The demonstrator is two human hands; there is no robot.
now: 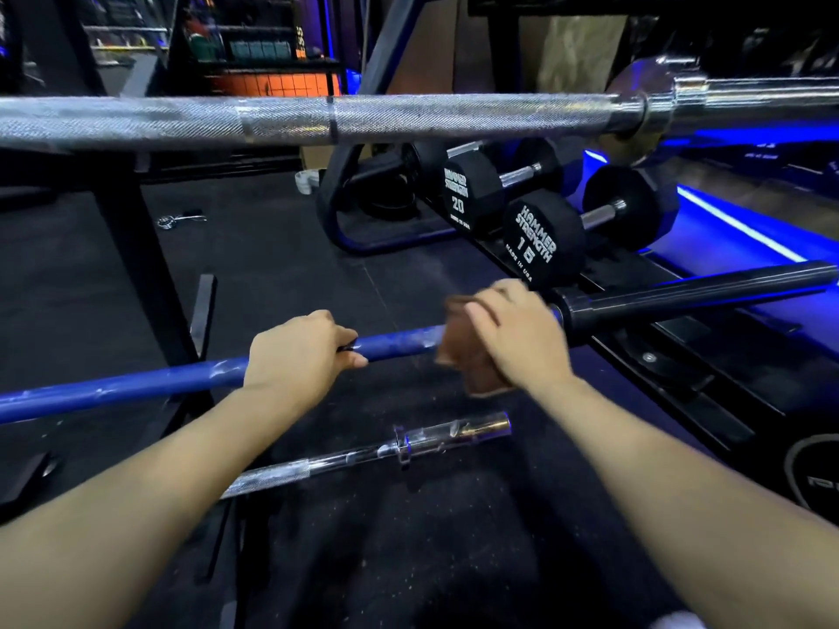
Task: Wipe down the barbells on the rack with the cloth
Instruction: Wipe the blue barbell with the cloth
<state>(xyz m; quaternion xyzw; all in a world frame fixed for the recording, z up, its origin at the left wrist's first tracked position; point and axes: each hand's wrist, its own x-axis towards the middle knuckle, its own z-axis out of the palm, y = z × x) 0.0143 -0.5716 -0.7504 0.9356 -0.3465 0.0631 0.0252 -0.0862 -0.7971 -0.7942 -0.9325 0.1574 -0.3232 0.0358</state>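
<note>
A blue barbell (136, 385) with a black sleeve (690, 292) lies across the rack at mid height. My left hand (295, 351) grips its blue shaft from above. Just to the right, my right hand (513, 333) holds a brown cloth (458, 351) wrapped over the shaft near the black collar; the hand and cloth are blurred. A silver knurled barbell (318, 118) spans the top of the view on a higher level. A third chrome barbell (363, 456) lies lower down, below my hands.
Black dumbbells marked 20 (472, 188) and 15 (542, 240) sit on a low rack behind. A black rack upright (136, 247) slants down on the left. Dark rubber floor (281, 265) lies beneath, with blue light strips (735, 224) at right.
</note>
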